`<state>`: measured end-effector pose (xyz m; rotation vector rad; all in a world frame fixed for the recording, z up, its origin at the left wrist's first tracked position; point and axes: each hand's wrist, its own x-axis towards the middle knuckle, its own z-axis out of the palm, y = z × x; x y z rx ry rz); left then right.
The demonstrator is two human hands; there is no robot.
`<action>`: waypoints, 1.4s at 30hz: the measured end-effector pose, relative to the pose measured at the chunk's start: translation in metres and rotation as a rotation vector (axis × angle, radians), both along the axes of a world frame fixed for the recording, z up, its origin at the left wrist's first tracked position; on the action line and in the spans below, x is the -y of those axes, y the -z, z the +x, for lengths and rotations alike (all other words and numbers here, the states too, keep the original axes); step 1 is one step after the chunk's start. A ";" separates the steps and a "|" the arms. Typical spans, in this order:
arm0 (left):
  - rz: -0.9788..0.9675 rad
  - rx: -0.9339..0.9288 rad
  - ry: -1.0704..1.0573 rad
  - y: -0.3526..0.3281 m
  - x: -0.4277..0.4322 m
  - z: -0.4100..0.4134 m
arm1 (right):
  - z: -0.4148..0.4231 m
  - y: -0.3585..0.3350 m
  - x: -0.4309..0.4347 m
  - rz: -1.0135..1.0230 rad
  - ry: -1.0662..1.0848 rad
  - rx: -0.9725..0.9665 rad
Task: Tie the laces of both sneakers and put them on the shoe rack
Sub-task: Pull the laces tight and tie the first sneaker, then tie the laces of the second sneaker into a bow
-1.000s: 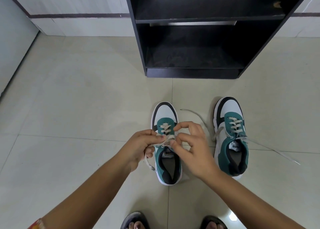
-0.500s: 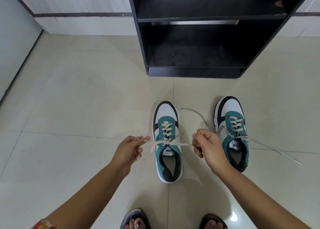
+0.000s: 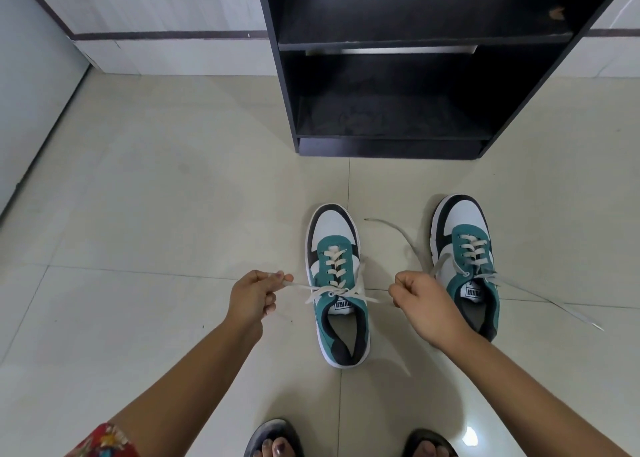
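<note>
Left hand [image 3: 254,294] and right hand [image 3: 420,301] pinch soft lace ends [image 3: 372,298], tightening 1 light sneaker [image 3: 337,283].

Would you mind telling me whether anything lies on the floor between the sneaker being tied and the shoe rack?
Nothing visible does. Bare floor tile runs from the toe of the left sneaker to the foot of the shoe rack, and its bottom shelf looks free. The right sneaker sits off to the side.

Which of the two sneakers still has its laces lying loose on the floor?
The right-hand sneaker; its laces trail untied across the tiles, while both hands pull the other's.
</note>
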<state>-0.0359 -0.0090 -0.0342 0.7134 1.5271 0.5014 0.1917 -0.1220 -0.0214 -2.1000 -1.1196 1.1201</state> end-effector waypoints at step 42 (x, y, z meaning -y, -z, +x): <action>1.074 -0.407 0.987 -0.046 0.013 0.067 | 0.011 -0.048 0.026 0.223 0.139 0.099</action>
